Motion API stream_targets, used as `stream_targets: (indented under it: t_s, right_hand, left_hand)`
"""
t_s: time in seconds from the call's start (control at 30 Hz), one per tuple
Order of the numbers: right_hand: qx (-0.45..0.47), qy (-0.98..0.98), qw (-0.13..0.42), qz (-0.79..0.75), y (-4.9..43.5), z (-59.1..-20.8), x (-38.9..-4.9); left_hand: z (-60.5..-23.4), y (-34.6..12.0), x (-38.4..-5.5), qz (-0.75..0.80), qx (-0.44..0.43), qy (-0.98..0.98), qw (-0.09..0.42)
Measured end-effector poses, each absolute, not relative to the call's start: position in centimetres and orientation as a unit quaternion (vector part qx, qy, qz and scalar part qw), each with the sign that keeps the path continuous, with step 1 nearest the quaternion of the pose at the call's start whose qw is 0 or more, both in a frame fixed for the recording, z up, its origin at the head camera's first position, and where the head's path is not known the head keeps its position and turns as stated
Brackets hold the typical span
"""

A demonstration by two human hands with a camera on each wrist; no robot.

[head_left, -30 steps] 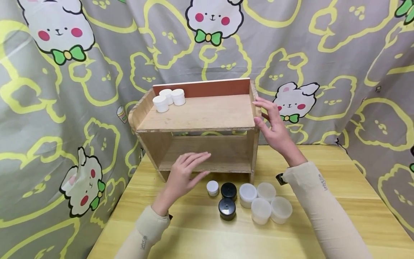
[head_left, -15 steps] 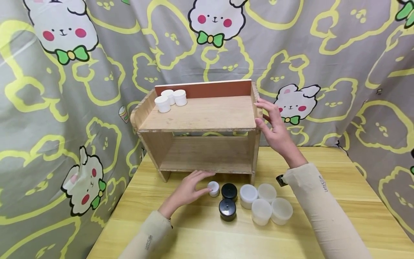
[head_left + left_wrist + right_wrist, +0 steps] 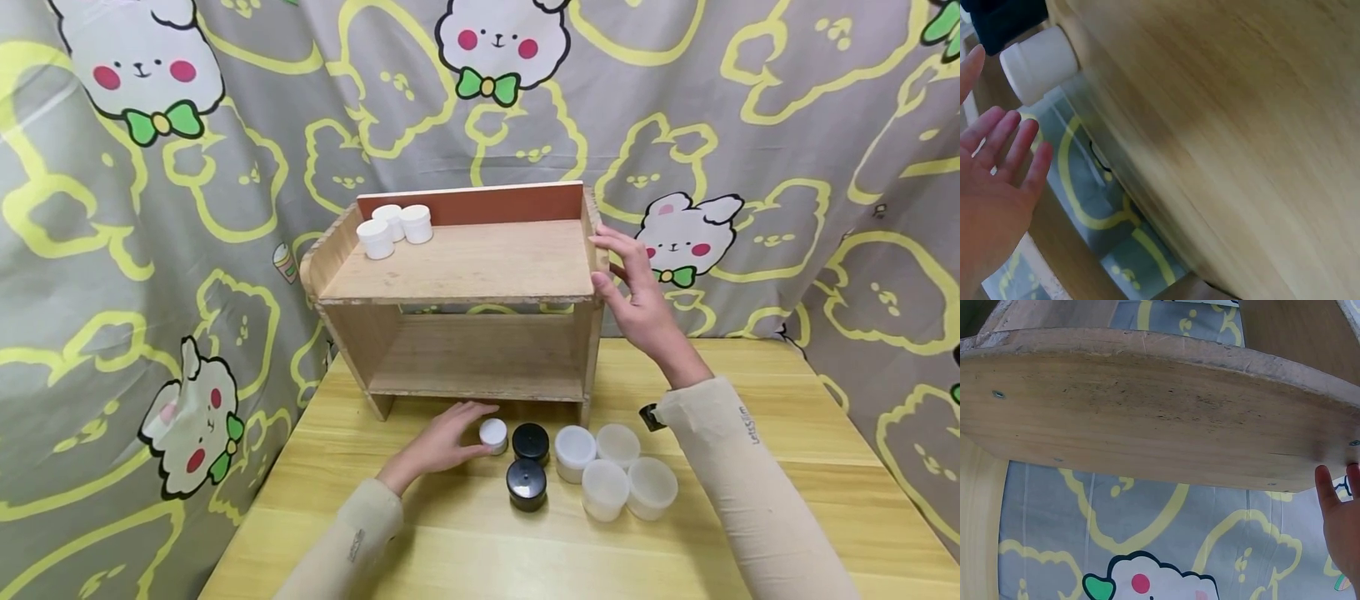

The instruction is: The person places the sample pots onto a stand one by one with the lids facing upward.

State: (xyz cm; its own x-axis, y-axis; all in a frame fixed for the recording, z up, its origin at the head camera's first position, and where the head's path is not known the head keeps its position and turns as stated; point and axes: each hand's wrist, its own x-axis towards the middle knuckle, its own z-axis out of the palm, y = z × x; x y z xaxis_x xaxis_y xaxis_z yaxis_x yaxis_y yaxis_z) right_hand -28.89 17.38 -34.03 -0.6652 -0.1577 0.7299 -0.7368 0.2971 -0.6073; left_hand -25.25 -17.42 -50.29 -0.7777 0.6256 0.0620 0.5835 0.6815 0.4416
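Note:
In the head view my left hand (image 3: 442, 447) is spread beside a small white lidded jar (image 3: 492, 436), its thumb and fingers to either side. The left wrist view shows a gap between the left hand (image 3: 1004, 169) and the white jar (image 3: 1041, 62). My right hand (image 3: 643, 300) rests on the right side panel of a two-tier wooden shelf (image 3: 487, 267). Its fingers (image 3: 1327, 487) lie fairly straight against the panel's outer face in the right wrist view. Three white jars (image 3: 375, 239) stand at the left of the upper tier.
Right of the small jar stand two black-lidded jars (image 3: 527, 483), one before the other. Several translucent lidded tubs (image 3: 606, 489) are grouped further right on the wooden table (image 3: 480, 558). A patterned grey curtain (image 3: 525, 125) hangs behind and at the sides.
My left hand has come down from before the lower tier to the small white jar on the table. The right hand has stayed at the shelf's side panel.

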Motion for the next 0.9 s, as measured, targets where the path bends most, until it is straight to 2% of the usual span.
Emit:
stream_targets:
  t_s: [0.43, 0.9]
  right_hand:
    - [0.294, -0.754, 0.279, 0.517, 17.4, -34.0, -28.8]
    - [0.297, -0.753, 0.285, 0.513, 17.3, -34.0, -28.9]
  left_hand:
    - [-51.6, -17.0, -25.8, 0.221, 0.325, 0.917, 0.064]
    - [-51.9, -16.6, -25.9, 0.233, 0.352, 0.905, 0.053]
